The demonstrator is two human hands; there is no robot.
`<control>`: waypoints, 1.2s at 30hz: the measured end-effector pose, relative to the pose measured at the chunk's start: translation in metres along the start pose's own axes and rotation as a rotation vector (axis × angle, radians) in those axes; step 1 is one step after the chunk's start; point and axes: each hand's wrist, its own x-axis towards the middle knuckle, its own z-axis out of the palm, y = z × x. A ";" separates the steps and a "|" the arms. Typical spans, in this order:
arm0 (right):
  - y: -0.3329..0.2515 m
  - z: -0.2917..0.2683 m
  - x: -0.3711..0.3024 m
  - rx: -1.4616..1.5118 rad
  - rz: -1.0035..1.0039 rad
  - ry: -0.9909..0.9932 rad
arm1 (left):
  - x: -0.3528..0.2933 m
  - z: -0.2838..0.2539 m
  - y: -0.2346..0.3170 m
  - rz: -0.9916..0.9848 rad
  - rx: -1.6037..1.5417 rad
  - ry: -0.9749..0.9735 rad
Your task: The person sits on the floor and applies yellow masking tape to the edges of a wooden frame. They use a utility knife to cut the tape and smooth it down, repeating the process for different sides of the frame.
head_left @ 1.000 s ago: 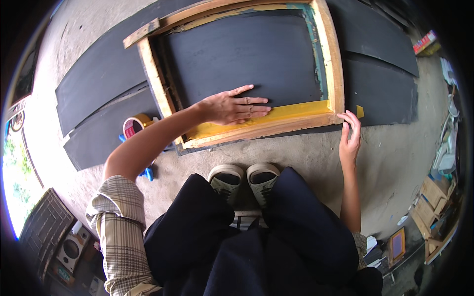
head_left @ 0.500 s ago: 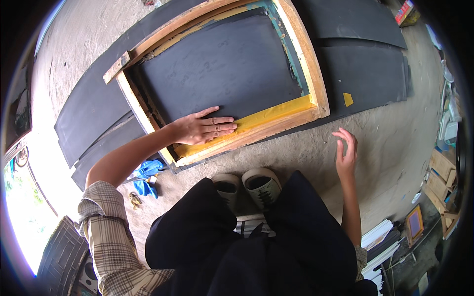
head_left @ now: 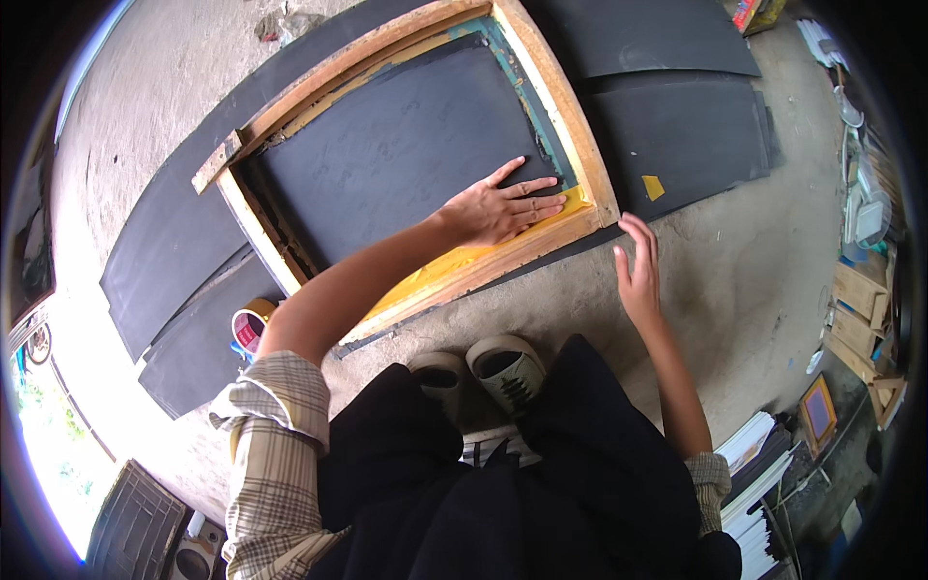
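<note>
A wooden screen frame [head_left: 580, 150] with a dark mesh panel [head_left: 396, 159] lies flat on dark sheets [head_left: 677, 126] spread over the concrete floor. My left hand [head_left: 503, 208] presses flat, fingers apart, on the yellow strip at the frame's near right end. My right hand [head_left: 638, 271] hovers open over the floor just beside the frame's near right corner, fingertips close to its edge. Neither hand holds anything.
A roll of tape [head_left: 249, 327] sits by the frame's near left corner. A small yellow scrap [head_left: 653, 187] lies on a dark sheet. My shoes [head_left: 478, 372] are just below the frame. Wooden boxes [head_left: 860, 319] and stacked papers [head_left: 764, 474] crowd the right side.
My left hand has slid right along the frame's near edge toward the corner. My right hand has drawn closer to the frame corner. The view has shifted and tilted.
</note>
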 end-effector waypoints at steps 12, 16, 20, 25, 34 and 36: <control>0.023 0.023 0.015 0.385 0.229 -0.093 | -0.016 -0.001 0.001 0.025 -0.094 0.052; 0.018 0.024 0.019 0.449 0.274 -0.084 | 0.012 0.002 0.000 -0.019 -0.084 0.125; 0.023 0.020 0.028 0.448 0.282 -0.095 | 0.023 0.004 0.000 -0.040 -0.116 0.184; 0.027 0.025 0.025 0.587 0.294 -0.083 | 0.048 -0.001 0.014 -0.224 -0.637 0.290; 0.021 0.024 0.024 0.508 0.245 -0.082 | 0.044 -0.004 0.059 -0.294 -0.640 0.431; 0.020 0.023 0.027 0.567 0.257 -0.100 | 0.043 -0.003 0.051 -0.280 -0.747 0.430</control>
